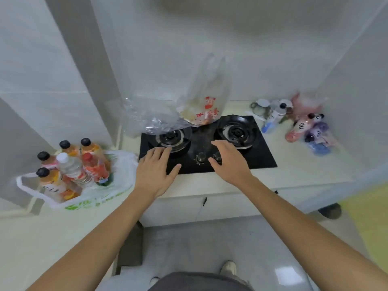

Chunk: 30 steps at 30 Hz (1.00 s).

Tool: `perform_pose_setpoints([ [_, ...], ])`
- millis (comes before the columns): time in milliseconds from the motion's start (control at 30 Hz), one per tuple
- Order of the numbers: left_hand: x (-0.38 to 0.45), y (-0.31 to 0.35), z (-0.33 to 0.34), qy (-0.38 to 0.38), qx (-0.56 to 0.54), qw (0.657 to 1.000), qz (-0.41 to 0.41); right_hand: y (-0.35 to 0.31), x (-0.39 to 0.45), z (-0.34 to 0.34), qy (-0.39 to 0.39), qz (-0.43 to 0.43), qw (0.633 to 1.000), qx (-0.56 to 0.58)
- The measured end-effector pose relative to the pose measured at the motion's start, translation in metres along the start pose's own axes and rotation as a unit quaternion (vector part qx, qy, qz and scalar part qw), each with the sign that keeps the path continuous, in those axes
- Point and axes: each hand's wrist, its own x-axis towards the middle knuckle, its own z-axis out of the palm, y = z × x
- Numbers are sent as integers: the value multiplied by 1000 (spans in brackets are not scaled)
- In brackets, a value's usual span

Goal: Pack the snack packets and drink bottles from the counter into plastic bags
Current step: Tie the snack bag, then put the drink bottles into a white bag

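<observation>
Both hands, left hand (pixel 156 171) and right hand (pixel 227 159), hover with fingers spread over the black gas stove (pixel 260 152), a white bag (pixel 117 185) of bottles (pixel 71 164) at left, packets (pixel 308 127) far right on the counter (pixel 298 164).

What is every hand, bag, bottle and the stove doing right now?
left hand: open, empty, over stove
right hand: open, empty
white bag: open, bottles upright inside
printed bag: standing, partly filled
clear bag: crumpled
loose bottles: lying down
stove: no flame
</observation>
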Motion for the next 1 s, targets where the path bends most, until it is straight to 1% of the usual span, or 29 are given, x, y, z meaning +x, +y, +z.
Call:
perform_pose_setpoints([
  [100, 21, 63, 18, -4, -3, 998, 57, 58, -32, -35, 32, 44, 998, -12],
  [233, 41, 167, 51, -17, -13, 993, 114, 145, -73, -81, 57, 98, 993, -34],
  [400, 59, 299, 87, -30, -33, 989, 140, 249, -120, -135, 77, 136, 987, -35],
  [533, 75, 378, 102, -40, -38, 987, 153, 311, -146, -166, 84, 155, 984, -30],
  [700, 95, 437, 114, -53, -26, 984, 169, 364, -159, -183, 84, 163, 983, -24],
  [1000, 156, 488, 165, -93, -59, 983, 147, 446, -128, -182, 59, 168, 984, -29],
])
